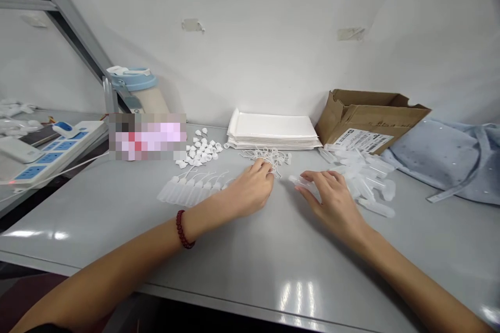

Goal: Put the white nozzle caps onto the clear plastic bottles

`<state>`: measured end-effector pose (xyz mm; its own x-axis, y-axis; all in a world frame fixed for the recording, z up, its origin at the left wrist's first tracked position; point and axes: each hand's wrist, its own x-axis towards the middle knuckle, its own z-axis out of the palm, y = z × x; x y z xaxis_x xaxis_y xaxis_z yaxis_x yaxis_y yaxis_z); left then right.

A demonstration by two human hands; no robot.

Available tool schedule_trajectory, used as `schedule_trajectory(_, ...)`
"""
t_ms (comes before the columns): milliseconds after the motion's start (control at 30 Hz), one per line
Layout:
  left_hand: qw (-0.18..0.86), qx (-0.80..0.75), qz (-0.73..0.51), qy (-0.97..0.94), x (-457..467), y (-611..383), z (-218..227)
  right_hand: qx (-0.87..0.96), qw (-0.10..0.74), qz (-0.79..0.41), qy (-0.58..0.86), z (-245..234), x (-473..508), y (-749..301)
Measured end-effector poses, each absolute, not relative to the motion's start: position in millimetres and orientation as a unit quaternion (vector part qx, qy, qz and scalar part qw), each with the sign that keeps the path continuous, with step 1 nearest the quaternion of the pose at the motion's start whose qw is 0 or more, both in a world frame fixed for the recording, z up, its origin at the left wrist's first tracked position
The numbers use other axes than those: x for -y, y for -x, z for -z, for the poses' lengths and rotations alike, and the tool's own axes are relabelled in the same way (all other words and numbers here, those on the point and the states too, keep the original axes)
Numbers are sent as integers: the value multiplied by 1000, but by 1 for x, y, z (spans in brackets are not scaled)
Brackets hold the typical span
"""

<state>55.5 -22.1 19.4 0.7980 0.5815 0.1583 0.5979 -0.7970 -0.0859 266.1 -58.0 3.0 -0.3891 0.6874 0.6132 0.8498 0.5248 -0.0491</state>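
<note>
Left hand (250,190) curled at strands (269,154); right hand (334,197) half-curled, gripping tube (310,186).

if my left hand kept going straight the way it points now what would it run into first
The heap of thin white strands, right by your left hand and perhaps already touched; contact is hard to judge here. The stacked white trays look next.

It looks like a light assembly workshop: a grey desk (242,265) carries loose heaps of small matching parts, namely white caps (202,150), thin white strands (283,157) and clear plastic vials (357,179), near a labelled cardboard box (375,122). Tape scraps (191,25) dot the plain wall (273,62); a power strip (54,151) lies at left.
</note>
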Motion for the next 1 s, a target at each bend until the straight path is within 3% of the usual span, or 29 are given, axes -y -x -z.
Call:
schedule_trajectory(167,41,311,95,945,22,-45,-22,825,309,85,465,-4,63,-261)
schedule_trajectory(367,-101,274,273,917,33,-28,-33,819,322,-28,474,-10,74,-252)
schedule_trajectory(600,-91,313,401,856,50,-33,-35,782,349,-178,484,-17,92,-236)
schedule_trajectory(1000,-153,268,449,838,69,-41,-38,785,396,-183,440,-24,101,-232)
